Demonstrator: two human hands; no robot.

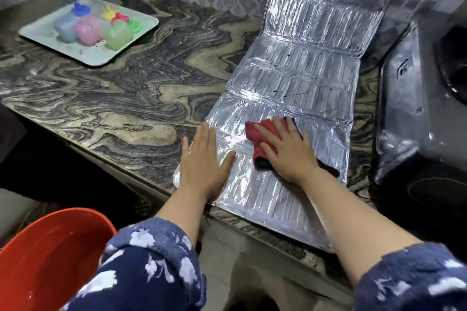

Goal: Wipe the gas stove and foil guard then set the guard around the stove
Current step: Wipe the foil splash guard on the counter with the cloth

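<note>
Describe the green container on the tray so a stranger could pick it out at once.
Start at the marbled countertop and go to its far left, where a pale tray sits. Three translucent containers lie on it in a row: blue, pink, then the green container. It is the rightmost, nearest the silver foil guard.

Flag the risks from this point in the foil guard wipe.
1. The silver foil guard overhangs the marbled counter's front edge; only the left hand, lying flat on its corner, pins it, so a hard stroke could slide or crease it.
2. The right hand presses the red cloth over fold seams, which may snag.
3. Dark specks farther up look unwiped.
</note>
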